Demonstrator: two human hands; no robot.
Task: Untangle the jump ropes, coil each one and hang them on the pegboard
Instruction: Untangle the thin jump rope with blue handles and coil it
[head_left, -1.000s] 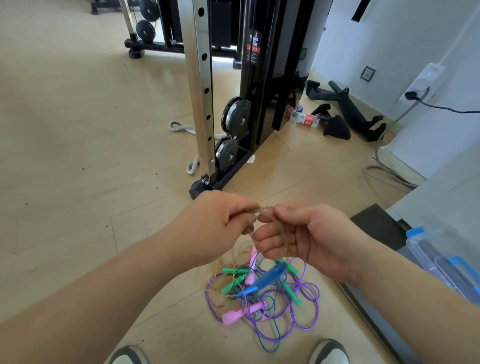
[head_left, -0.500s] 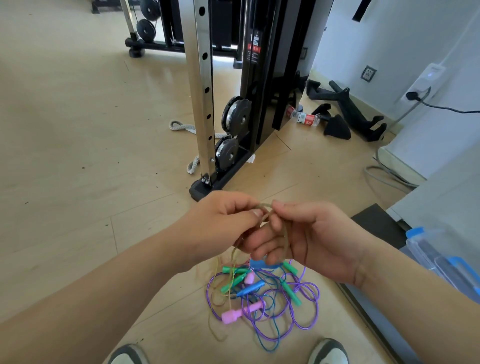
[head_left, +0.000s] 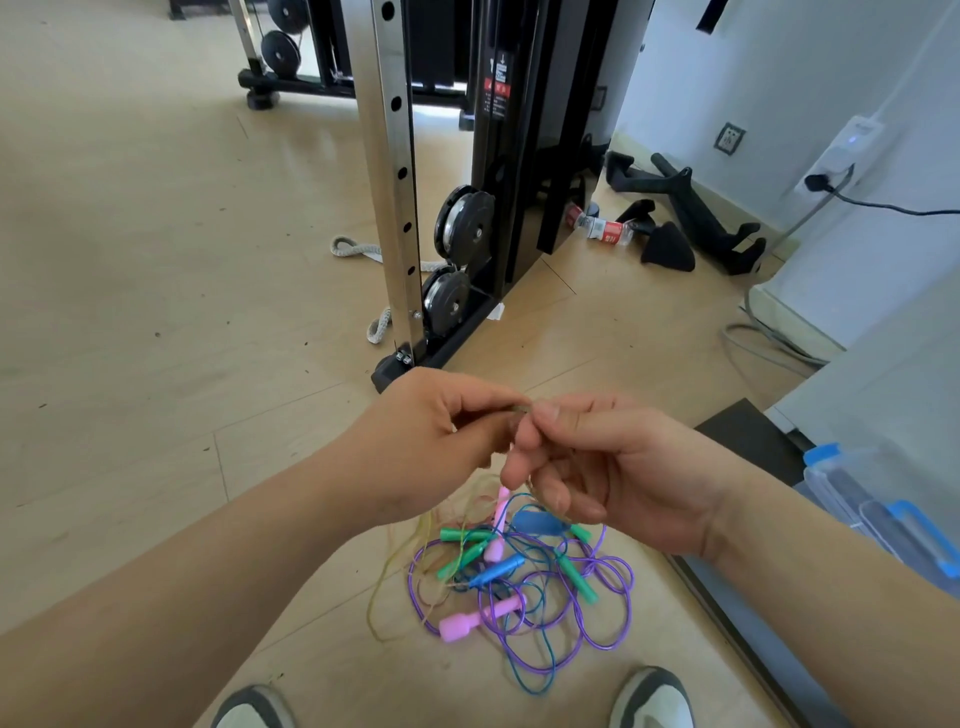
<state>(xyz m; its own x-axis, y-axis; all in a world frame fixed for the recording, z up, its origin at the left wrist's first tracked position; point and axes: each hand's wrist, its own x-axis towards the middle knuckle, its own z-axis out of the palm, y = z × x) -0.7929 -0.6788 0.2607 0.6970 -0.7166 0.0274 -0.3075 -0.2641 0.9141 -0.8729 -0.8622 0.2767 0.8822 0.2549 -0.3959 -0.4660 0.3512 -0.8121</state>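
Between the left hand (head_left: 436, 441) and right hand (head_left: 597, 467), both pinch a clear cord (head_left: 521, 408). Below them, the tangle (head_left: 519, 571) may tighten if pulled hard.

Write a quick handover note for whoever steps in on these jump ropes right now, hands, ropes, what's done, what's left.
Left hand: pinching a thin yellowish rope at chest height.
Right hand: pinching the same rope right beside the left, fingertips nearly touching.
The rope trails down from the hands into the pile on the floor between the shoes.
Pile: purple, blue and yellowish cords, still knotted together, with pink, green and blue handles mixed in.
Done: nothing coiled or hung; only one rope is being worked loose.
Left: free each rope, coil it, hang it. No pegboard is in view.
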